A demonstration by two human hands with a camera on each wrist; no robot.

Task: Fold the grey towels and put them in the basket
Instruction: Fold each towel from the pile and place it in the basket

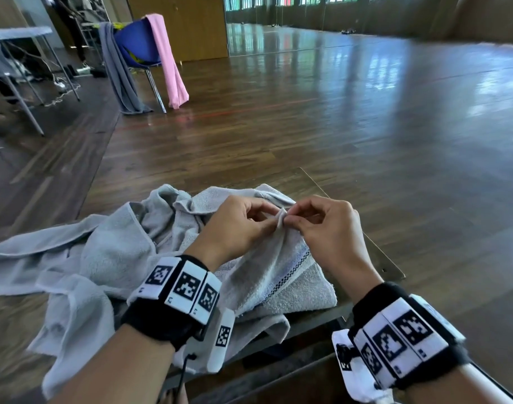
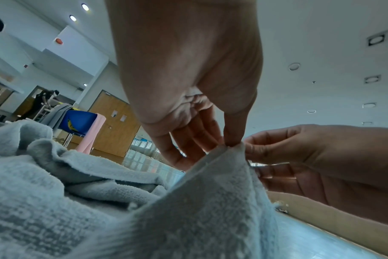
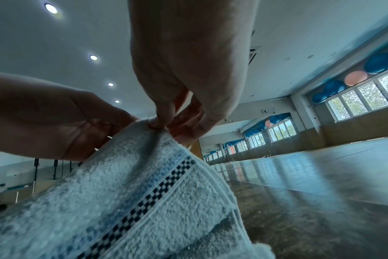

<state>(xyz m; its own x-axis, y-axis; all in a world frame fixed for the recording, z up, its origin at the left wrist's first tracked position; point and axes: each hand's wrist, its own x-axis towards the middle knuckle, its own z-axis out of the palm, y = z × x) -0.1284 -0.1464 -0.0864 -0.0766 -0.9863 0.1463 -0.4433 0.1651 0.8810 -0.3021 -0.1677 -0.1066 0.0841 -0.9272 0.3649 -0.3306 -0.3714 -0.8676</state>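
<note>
A pale grey towel with a blue and black checked band lies on a small dark table, one corner lifted. My left hand and right hand meet at that corner, and both pinch it between thumb and fingers. The left wrist view shows the left hand pinching the towel tip, with the right hand beside it. The right wrist view shows the right hand pinching the banded towel. A heap of crumpled grey towels lies to the left. No basket is in view.
The table's right edge runs close to my right wrist. A blue chair with a grey cloth and a pink cloth draped on it stands on the wooden floor at the far left, near a grey table.
</note>
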